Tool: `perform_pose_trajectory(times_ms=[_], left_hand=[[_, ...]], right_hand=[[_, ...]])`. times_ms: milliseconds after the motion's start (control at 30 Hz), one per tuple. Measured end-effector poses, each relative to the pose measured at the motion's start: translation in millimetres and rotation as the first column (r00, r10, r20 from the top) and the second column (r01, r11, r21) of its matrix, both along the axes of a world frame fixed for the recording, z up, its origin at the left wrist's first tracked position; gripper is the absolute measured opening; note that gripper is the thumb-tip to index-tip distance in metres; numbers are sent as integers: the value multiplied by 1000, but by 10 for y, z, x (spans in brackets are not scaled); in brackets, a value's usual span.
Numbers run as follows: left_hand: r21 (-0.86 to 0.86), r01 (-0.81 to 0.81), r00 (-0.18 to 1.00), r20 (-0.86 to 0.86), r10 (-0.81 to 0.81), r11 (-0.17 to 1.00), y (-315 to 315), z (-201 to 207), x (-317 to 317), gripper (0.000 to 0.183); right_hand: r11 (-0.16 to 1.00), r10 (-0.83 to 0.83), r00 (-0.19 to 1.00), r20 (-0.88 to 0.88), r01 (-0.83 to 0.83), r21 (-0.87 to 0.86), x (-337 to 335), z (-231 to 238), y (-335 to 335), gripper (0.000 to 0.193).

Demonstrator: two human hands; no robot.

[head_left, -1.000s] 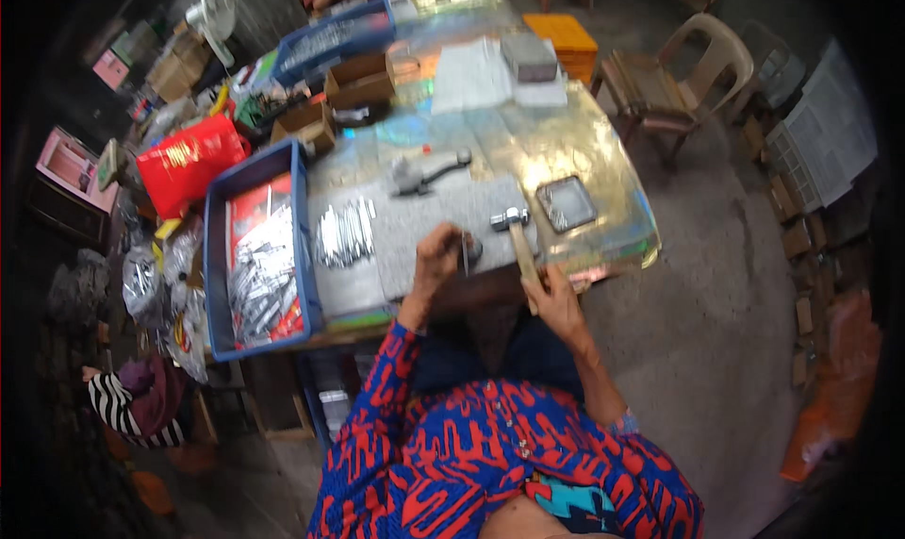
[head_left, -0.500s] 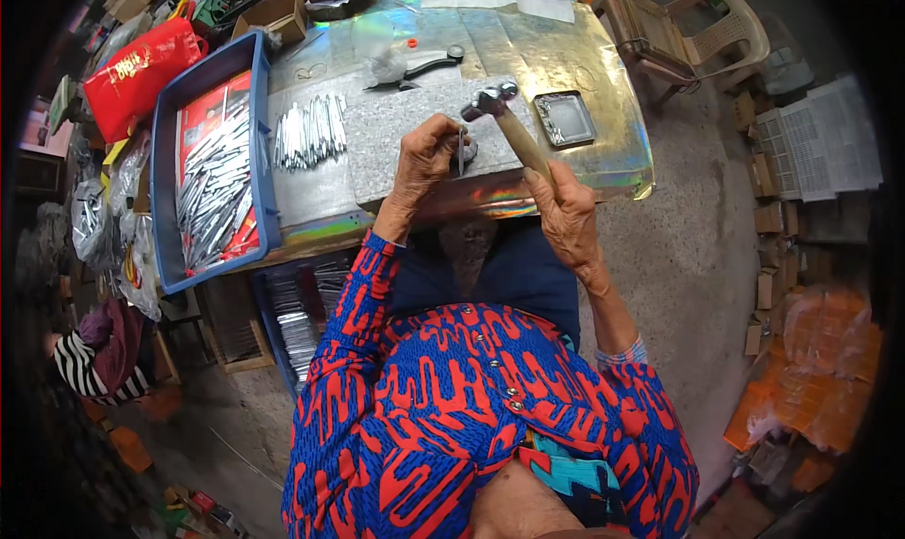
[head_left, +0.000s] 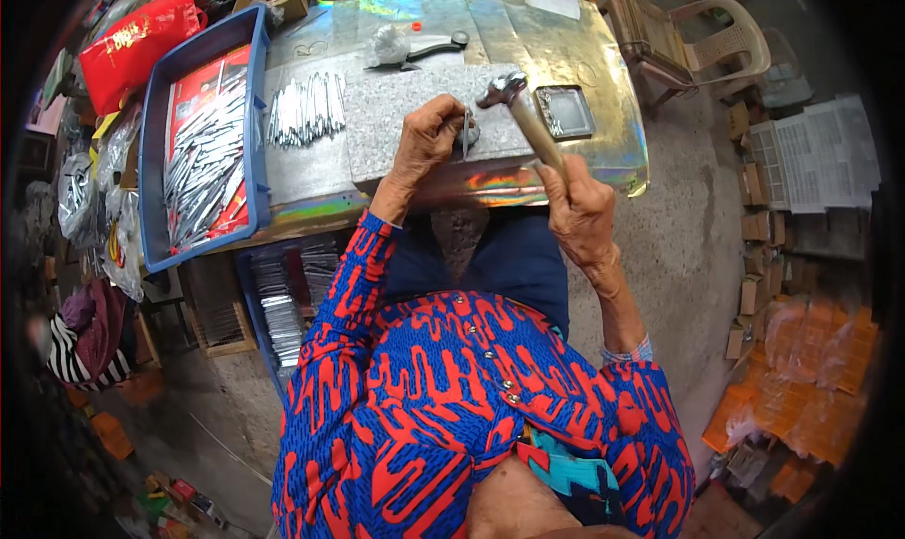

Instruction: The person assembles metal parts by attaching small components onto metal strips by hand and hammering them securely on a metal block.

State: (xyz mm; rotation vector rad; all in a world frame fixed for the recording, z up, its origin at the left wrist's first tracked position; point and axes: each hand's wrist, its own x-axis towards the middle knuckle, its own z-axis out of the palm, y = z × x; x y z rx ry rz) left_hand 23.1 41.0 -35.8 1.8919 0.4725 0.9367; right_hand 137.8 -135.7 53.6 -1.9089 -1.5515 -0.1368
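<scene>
My left hand pinches a thin metal rod upright over a small dark round block on the grey stone slab. In my right hand is a hammer with a wooden handle; its metal head is raised above the slab, apart from the rod. Left of the slab, a row of similar metal rods lies on the table. A small square tray with small metal parts stands to the right of the hammer.
A blue crate full of metal rods stands at the table's left, beside a red bag. A black-handled tool lies behind the slab. A plastic chair is at the far right. Another crate sits below the table.
The hammer and my right hand have shifted slightly right, with the hand a little lower in the view. My left hand still pinches the rod. The whole view has shifted a little.
</scene>
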Motion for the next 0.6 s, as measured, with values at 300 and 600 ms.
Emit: perform_pose_trajectory(times_ms=[300,600], left_hand=[[-36,-11,1000,7,12,999,1,65,25,4],[-286,-20,995,84,46,958,67,65,26,13]], right_hand=[[995,-83,707,-703,99,-18,102,-447,40,28],[998,-56,92,-994,-1,-57,65,-747,107,32]])
